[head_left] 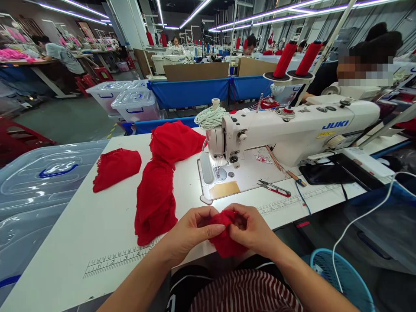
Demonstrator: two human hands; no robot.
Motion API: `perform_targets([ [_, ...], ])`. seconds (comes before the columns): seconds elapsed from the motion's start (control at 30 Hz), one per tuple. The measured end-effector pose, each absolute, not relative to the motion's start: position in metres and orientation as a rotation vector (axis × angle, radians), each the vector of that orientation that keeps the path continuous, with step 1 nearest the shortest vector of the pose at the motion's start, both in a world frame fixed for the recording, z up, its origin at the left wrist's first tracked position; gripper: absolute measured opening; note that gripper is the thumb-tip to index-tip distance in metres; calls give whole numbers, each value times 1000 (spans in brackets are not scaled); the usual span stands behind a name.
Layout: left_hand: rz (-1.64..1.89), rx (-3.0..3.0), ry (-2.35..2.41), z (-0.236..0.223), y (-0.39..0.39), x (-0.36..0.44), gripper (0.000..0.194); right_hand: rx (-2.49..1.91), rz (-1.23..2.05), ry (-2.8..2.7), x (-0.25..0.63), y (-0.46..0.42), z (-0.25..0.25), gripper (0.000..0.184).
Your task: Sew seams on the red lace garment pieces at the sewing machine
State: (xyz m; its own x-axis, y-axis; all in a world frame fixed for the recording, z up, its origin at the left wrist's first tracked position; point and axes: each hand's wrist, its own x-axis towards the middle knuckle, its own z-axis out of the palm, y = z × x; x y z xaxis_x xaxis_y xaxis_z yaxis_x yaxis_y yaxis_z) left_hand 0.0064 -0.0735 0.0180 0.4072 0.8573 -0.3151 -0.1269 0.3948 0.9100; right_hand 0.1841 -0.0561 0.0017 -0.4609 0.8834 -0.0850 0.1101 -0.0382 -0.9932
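Between my two hands, at the table's front edge, is a small piece of red fabric [227,245]. My left hand [198,227] pinches its left side, thumb on top. My right hand [248,225] grips the other side with curled fingers. The cloth hangs down below my fingertips, over the edge. Just beyond stands a white sewing machine [276,130], its needle area lit. Left of it lies a heap of red fabric [156,199], and a separate red piece [117,169] rests farther left.
Thread snips [274,188] and a wooden-handled tool [286,167] lie right of the needle plate. A black phone [326,173] is under the machine arm. Clear lidded bins [42,173] stand at the left, a blue basket [341,277] at lower right. A co-worker [364,60] sits beyond.
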Motion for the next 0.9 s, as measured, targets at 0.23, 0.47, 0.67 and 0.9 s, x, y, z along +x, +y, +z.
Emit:
perform_targets([
  [0.23, 694, 905, 890, 22, -70, 3, 35, -977, 1837, -1336, 184, -54, -1, 11],
  [0.47, 633, 1022, 991, 25, -70, 6, 20, -963, 1834, -1281, 182, -54, 0, 14],
  [0.67, 582, 1098, 1016, 23, -70, -1, 15, -908, 2041, -1397, 190, -53, -3, 13],
  [0.9, 772, 1818, 1313, 19, -75, -12, 12, -765, 1302, -1889, 183, -48, -9, 8],
])
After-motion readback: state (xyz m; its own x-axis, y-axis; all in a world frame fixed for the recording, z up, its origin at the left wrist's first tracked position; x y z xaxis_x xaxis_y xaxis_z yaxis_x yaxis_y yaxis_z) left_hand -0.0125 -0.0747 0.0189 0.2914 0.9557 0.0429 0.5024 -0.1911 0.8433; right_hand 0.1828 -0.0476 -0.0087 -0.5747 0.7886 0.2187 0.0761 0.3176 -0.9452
